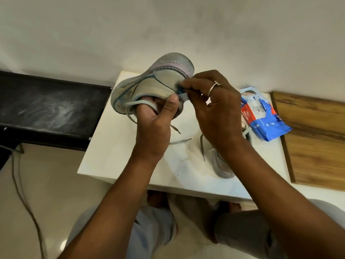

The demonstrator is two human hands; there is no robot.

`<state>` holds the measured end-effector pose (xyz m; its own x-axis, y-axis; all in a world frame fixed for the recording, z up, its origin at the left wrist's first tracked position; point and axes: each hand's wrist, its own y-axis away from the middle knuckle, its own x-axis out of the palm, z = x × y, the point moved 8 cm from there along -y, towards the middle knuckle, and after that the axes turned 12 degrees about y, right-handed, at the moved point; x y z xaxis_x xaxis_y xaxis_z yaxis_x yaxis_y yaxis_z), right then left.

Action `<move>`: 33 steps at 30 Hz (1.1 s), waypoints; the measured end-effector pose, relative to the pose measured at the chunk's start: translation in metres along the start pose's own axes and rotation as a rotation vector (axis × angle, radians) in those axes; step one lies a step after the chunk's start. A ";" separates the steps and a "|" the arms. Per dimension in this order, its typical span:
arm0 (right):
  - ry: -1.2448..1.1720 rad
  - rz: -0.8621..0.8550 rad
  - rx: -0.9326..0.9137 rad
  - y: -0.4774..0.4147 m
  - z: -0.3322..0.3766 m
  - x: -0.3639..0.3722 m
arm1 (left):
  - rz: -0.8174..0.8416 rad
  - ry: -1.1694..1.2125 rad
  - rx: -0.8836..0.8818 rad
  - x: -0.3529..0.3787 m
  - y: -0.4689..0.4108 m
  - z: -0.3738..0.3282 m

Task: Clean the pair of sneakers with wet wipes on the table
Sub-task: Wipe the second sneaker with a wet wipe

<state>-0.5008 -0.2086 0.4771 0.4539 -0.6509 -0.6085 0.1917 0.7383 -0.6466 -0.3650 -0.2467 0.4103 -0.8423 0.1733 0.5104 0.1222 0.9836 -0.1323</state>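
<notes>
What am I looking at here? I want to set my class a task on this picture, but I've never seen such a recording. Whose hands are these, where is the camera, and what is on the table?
There is no machine here. It is a single picture from a camera worn on a person's head, looking down at their own two hands. The left hand grips a grey sneaker, held up above the white table, with the fingers tucked inside the shoe and the thumb outside. The right hand pinches a bluish scrap, probably a wipe, against the shoe's side. On the table lie the second sneaker, partly hidden by the right forearm, and a blue pack of wet wipes.
</notes>
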 end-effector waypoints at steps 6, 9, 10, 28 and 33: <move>0.040 0.054 -0.006 -0.004 0.004 -0.002 | -0.009 -0.038 -0.043 -0.002 0.002 0.002; 0.031 0.065 0.023 -0.014 0.009 -0.001 | 0.005 -0.025 -0.059 0.002 0.002 0.002; 0.019 0.102 0.002 -0.012 0.015 0.003 | 0.009 -0.024 -0.062 0.001 0.002 0.003; 0.123 0.166 -0.052 -0.017 0.036 0.005 | 0.058 -0.313 -0.018 0.008 0.006 0.003; 0.145 0.103 0.005 -0.021 0.021 -0.006 | 0.059 -0.362 -0.002 0.011 0.007 0.001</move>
<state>-0.4895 -0.2165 0.5038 0.3409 -0.5899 -0.7320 0.1550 0.8033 -0.5751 -0.3743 -0.2383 0.4142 -0.9649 0.2015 0.1684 0.1767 0.9726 -0.1510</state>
